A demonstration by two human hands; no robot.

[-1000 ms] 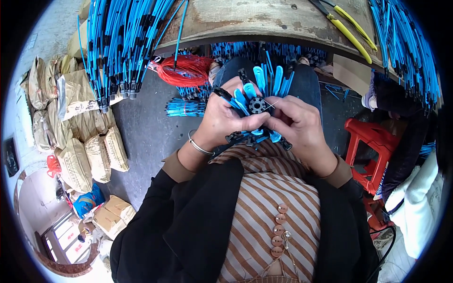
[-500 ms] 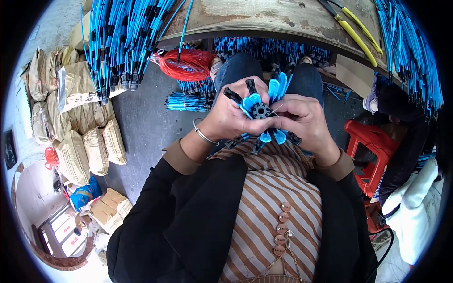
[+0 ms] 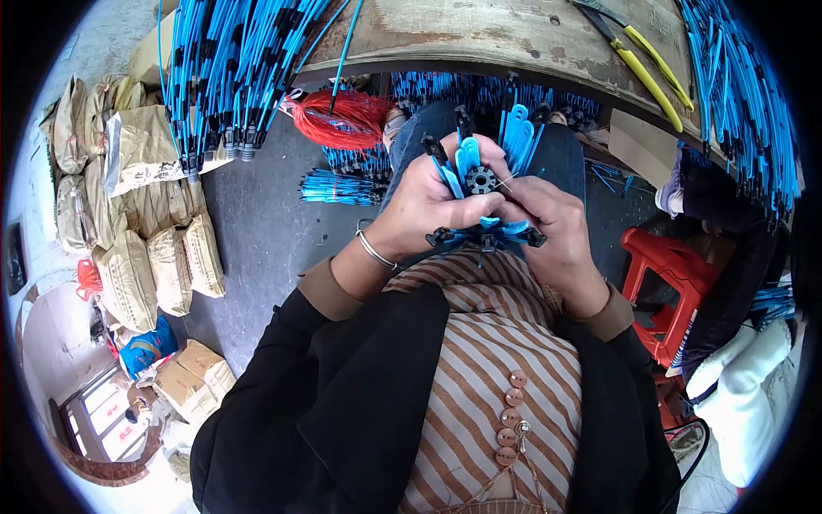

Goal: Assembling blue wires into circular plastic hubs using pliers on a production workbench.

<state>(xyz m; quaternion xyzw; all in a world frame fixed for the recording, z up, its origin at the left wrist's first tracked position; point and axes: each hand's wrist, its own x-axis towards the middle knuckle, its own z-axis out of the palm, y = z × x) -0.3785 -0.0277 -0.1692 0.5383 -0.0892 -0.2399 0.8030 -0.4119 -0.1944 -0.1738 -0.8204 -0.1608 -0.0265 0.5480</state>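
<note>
Over my lap, my left hand point(image 3: 437, 195) is closed around an umbrella frame with flat blue ribs point(image 3: 518, 137) and black end joints. At its centre sits a round, notched black hub point(image 3: 480, 180), facing up, with my left thumb just below it. My right hand point(image 3: 548, 214) is closed, its thumb and fingers pinching at the hub's right side. A thin pale wire point(image 3: 507, 182) sticks out between the hub and those fingertips. Some ribs stand up beyond the hub, while others fan out below my hands. The wire's other end is hidden.
A wooden bench point(image 3: 445, 34) lies ahead, bearing yellow-handled pliers point(image 3: 646, 73). Blue rib bundles hang at its left point(image 3: 231, 77) and right point(image 3: 741, 103). Red strands point(image 3: 338, 118) lie below it. Stacked sacks point(image 3: 128, 274) stand left; a red stool point(image 3: 664, 283) and another person's leg point(image 3: 728, 291) are right.
The umbrella frame has tilted in my hands, so more ribs point up beyond the hub and the lower ones bunch together. My right hand has turned slightly and stays pinched beside the hub.
</note>
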